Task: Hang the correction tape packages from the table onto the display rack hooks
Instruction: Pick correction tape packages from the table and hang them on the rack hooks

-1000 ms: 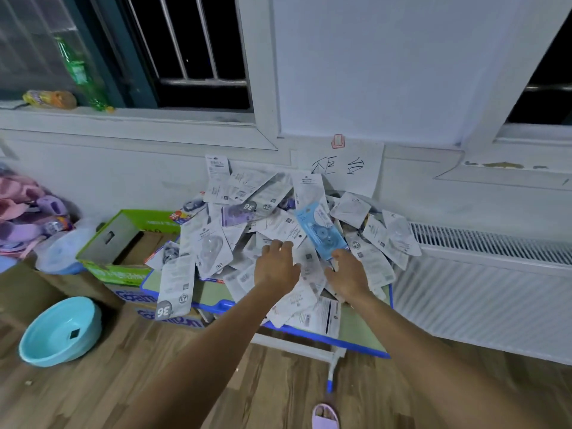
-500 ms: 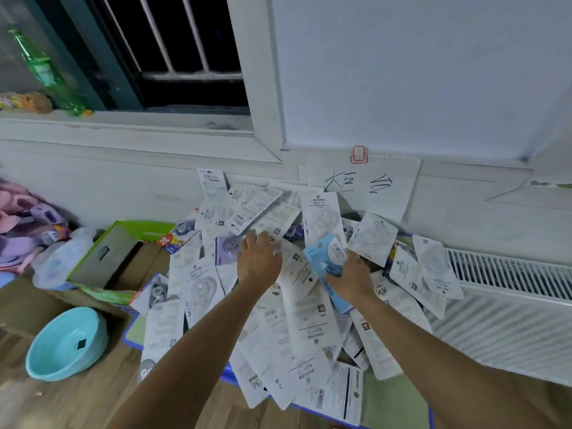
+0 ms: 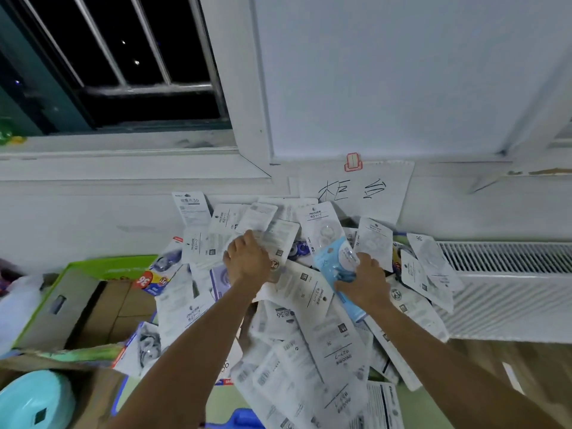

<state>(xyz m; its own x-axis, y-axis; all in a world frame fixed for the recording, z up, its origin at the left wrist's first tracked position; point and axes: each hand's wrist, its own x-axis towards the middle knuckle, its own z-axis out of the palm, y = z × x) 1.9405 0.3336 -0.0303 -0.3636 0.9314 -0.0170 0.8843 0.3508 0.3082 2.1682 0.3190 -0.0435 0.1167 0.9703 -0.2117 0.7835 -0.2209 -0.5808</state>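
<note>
A heap of white correction tape packages (image 3: 312, 329) covers the small table (image 3: 229, 407) against the wall. My right hand (image 3: 363, 281) grips a light blue correction tape package (image 3: 332, 263) at the right middle of the heap. My left hand (image 3: 247, 261) reaches into the heap's upper middle, its fingers curled around a white package (image 3: 275, 239). No display rack or hooks are in view.
An open cardboard box (image 3: 93, 308) with a green flap stands left of the table. A turquoise basin (image 3: 34, 404) sits at the bottom left. A white radiator (image 3: 507, 286) runs along the wall on the right. A paper sign (image 3: 356, 193) is clipped above the heap.
I have come closer and both hands have pushed further into the heap. My right hand has closed on the blue package, and my left hand has taken hold of a white one.
</note>
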